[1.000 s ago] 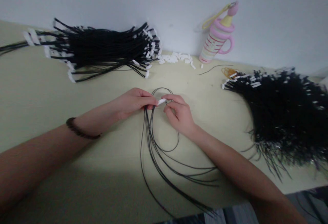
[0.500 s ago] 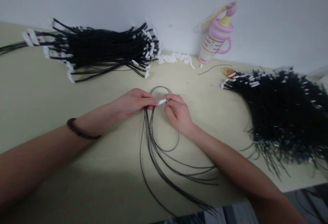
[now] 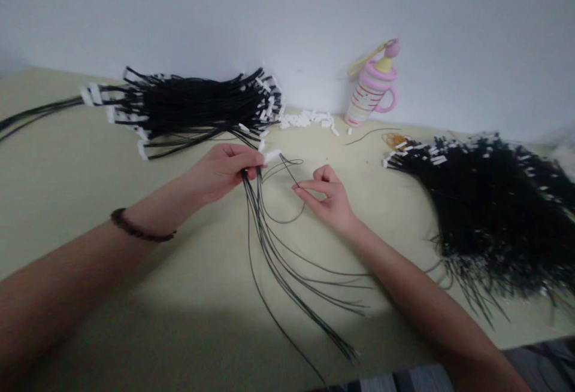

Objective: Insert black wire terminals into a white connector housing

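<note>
My left hand (image 3: pixel 229 170) pinches a white sleeve (image 3: pixel 272 156) and the black wires (image 3: pixel 265 236) that hang below it. These wires fan out over the table toward the lower right. To the right of the sleeve, my right hand (image 3: pixel 330 197) holds a thin black wire (image 3: pixel 291 170) between thumb and forefinger. That wire runs up to the sleeve's right end. A thin loop of wire hangs between the two hands.
Behind my left hand lies a black wire bundle (image 3: pixel 193 102) with white ends. Small white pieces (image 3: pixel 305 119) lie beside it near the wall. A pink toy bottle (image 3: pixel 366 96) stands at the back. A large black wire pile (image 3: pixel 489 212) covers the right side.
My right hand has moved off the sleeve, right and slightly down, drawing a wire with it. My left hand sits a little further left and higher. The camera view has shifted.
</note>
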A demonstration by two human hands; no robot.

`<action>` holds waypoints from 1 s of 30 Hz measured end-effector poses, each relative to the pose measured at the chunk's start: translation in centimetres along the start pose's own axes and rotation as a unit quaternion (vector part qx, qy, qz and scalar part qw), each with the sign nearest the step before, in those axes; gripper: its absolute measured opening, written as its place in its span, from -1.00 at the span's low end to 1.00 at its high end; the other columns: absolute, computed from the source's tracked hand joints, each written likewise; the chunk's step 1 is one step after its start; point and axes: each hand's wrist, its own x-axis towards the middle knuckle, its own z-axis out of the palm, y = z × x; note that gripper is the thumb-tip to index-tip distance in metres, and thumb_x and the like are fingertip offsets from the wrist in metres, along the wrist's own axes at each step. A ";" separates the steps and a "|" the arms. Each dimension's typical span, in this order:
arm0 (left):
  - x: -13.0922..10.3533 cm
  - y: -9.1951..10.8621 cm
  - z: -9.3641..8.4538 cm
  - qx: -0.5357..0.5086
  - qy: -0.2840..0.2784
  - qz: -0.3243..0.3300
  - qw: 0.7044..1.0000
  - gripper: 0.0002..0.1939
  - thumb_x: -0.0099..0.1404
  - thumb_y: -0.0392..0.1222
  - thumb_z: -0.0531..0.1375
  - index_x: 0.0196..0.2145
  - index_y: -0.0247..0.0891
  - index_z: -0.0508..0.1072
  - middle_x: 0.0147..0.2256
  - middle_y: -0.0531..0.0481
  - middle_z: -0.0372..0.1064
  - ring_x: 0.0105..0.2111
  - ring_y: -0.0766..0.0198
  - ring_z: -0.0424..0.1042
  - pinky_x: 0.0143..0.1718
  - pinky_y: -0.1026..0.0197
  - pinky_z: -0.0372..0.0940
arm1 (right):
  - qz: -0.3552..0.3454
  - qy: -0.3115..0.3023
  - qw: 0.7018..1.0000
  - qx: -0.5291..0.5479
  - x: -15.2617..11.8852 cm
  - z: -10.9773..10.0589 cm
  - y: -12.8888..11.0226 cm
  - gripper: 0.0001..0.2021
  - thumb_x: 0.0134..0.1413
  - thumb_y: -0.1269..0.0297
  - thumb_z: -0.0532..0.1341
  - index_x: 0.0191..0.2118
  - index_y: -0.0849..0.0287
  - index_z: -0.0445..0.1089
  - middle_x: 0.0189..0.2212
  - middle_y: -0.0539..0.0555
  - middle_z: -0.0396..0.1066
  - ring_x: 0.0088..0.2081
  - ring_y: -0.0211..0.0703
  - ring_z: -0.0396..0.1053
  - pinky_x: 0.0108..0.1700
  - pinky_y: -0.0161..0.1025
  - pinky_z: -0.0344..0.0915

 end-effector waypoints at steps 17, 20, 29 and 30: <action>-0.6 -2.7 2.0 0.156 -0.068 -0.070 0.983 -0.79 0.03 -0.10 0.22 -0.60 -0.29 0.47 -0.65 0.08 0.27 -0.62 0.41 0.12 -0.58 0.31 -0.04 | 0.131 0.033 0.990 0.037 0.8 -1.0 -0.8 -0.86 0.03 0.25 0.14 -0.32 0.20 0.34 -0.56 -0.05 0.27 -0.53 -0.34 0.20 -0.49 -0.38 0.10; -0.6 -3.0 2.1 0.116 -0.059 -0.065 0.989 -0.81 0.03 -0.15 0.20 -0.62 -0.30 0.44 -0.64 0.08 0.27 -0.60 0.39 0.16 -0.54 0.31 0.02 | 0.122 -0.113 0.985 0.054 -0.4 1.6 -2.7 -0.79 0.07 0.19 0.13 -0.43 0.22 0.37 -0.61 -0.06 0.24 -0.58 -0.38 0.13 -0.53 -0.39 0.05; -0.6 -2.8 2.4 0.070 -0.059 -0.065 0.994 -0.80 0.06 -0.21 0.18 -0.65 -0.32 0.39 -0.64 0.08 0.25 -0.59 0.41 0.17 -0.52 0.31 0.04 | 0.182 -0.153 0.964 0.116 -0.6 3.4 -2.5 -0.79 0.07 0.30 0.09 -0.49 0.25 0.37 -0.61 -0.06 0.27 -0.56 -0.38 0.17 -0.47 -0.40 0.09; -0.6 -2.8 2.4 0.073 -0.060 -0.062 0.994 -0.81 0.06 -0.21 0.18 -0.65 -0.32 0.39 -0.64 0.08 0.24 -0.59 0.41 0.17 -0.53 0.31 0.03 | 0.184 -0.157 0.963 0.115 -0.5 3.3 -2.5 -0.79 0.05 0.33 0.09 -0.52 0.24 0.37 -0.62 -0.06 0.27 -0.57 -0.39 0.17 -0.47 -0.40 0.10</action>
